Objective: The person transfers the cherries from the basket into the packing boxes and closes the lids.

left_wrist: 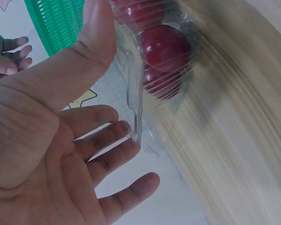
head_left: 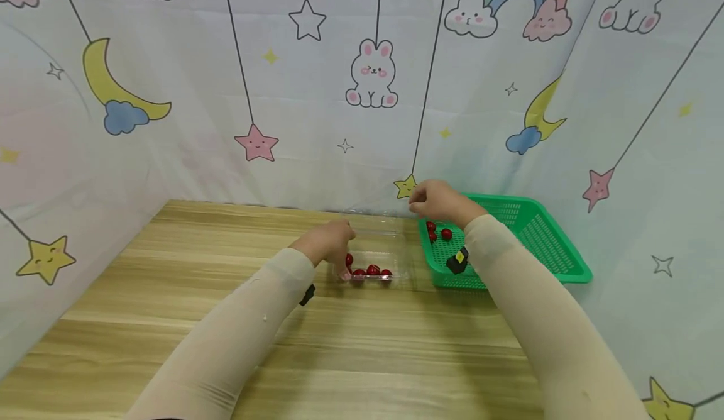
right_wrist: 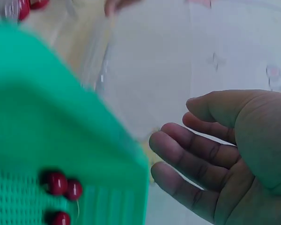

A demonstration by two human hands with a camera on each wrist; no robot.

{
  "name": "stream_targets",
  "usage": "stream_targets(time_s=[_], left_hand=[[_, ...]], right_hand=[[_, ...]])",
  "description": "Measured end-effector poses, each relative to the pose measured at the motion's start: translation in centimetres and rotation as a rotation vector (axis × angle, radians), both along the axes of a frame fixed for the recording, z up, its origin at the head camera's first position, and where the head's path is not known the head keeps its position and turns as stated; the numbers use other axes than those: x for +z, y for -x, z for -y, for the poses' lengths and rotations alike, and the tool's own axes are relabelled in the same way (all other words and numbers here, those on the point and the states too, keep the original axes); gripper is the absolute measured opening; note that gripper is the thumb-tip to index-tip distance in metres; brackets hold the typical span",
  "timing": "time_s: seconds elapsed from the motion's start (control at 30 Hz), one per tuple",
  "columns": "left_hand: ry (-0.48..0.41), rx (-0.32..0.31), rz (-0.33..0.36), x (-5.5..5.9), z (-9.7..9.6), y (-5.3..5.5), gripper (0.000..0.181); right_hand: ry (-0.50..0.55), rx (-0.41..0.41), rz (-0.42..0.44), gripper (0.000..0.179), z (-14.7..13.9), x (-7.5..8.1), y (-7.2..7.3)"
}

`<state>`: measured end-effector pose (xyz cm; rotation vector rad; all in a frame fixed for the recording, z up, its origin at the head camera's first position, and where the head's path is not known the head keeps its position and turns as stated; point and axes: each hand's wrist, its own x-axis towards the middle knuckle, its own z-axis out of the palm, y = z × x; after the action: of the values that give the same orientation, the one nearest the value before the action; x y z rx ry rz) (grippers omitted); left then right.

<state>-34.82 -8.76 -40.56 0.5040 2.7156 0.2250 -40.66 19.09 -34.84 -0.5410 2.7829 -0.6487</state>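
Observation:
My left hand (head_left: 329, 244) is at the left side of a clear plastic box (head_left: 400, 263). In the left wrist view, loosely extended fingers (left_wrist: 113, 161) touch the box's rim, and the thumb lies along the same side. Several red cherries (head_left: 373, 270) lie in the box, mostly near its front wall. My right hand (head_left: 438, 201) hovers by the left back corner of a green basket (head_left: 565, 250), holding nothing. Its fingers are slightly bent and apart in the right wrist view. Several cherries (right_wrist: 57, 183) sit in the basket's left end, one with a thin stem showing.
The box's clear lid (head_left: 367, 224) stands open at the back, near a patterned cloth (head_left: 317, 93) that hangs behind the wooden table (head_left: 226, 319). The basket has raised slotted walls and stands to the right of the box.

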Motion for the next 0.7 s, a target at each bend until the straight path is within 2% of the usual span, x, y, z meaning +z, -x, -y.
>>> stream_targets(time_s=[0.17,0.4,0.5,0.57,0.7], left_hand=[[-0.006,0.014,0.012,0.0,0.0,0.0,0.109],[0.011,0.019,0.015,-0.1,-0.1,0.1,0.110],[0.015,0.013,0.018,-0.1,-0.2,0.1,0.110],[0.016,0.008,0.018,-0.1,-0.2,0.1,0.111],[0.026,0.005,0.010,0.1,-0.2,0.1,0.111]], right_hand=[[-0.023,-0.047,0.007,0.033,-2.6,-0.1,1.8],[-0.104,-0.036,-0.040,0.030,-5.5,-1.7,3.5],[-0.108,-0.039,-0.001,0.047,-6.6,-2.4,4.1],[-0.113,-0.055,0.052,0.052,-7.2,-2.7,4.5],[-0.141,-0.085,0.100,0.028,-7.8,-3.2,4.6]])
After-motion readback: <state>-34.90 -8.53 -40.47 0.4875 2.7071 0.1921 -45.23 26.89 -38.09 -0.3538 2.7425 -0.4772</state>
